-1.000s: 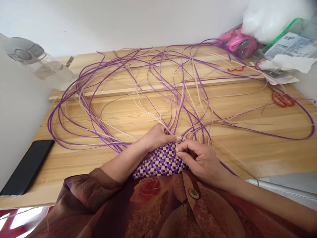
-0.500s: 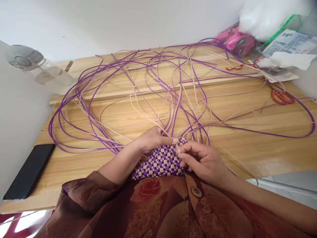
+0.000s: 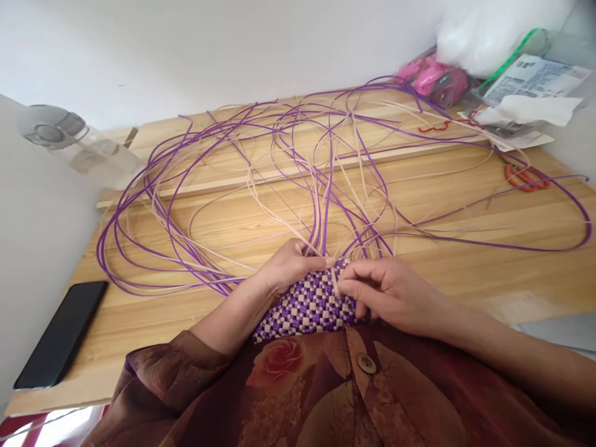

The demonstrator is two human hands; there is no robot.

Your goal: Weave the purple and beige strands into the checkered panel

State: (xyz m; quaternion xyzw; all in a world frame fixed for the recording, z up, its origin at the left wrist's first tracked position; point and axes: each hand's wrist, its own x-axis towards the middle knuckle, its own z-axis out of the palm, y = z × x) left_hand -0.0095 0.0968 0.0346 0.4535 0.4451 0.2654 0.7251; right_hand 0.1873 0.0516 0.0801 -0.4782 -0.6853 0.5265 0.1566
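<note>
A woven piece (image 3: 305, 307) in a purple, cream and dark check pattern rests against my shirt front at the table's near edge. My left hand (image 3: 298, 264) grips its upper left edge, thumb lying along the top and the other fingers hidden behind. At the upper right of the weave, my right hand (image 3: 379, 288) is closed, thumb and forefinger pinched at a short cream strip (image 3: 335, 282) that stands out from the surface. Long purple strips (image 3: 328, 205) and cream strips run from the far edge of the weave and loop loosely over the table.
A black phone (image 3: 63, 335) lies at the left, with a clear bottle (image 3: 93, 149) behind it. Orange-handled scissors (image 3: 526, 178) lie at the right. Pink material in a bag (image 3: 433, 81), a white bag (image 3: 488, 37) and papers (image 3: 535, 81) fill the back right corner. A ledge (image 3: 279, 172) crosses the table.
My right hand has shifted slightly right and up along the weave, its fingers closer together. My left hand keeps its grip. The whole view has tilted a little.
</note>
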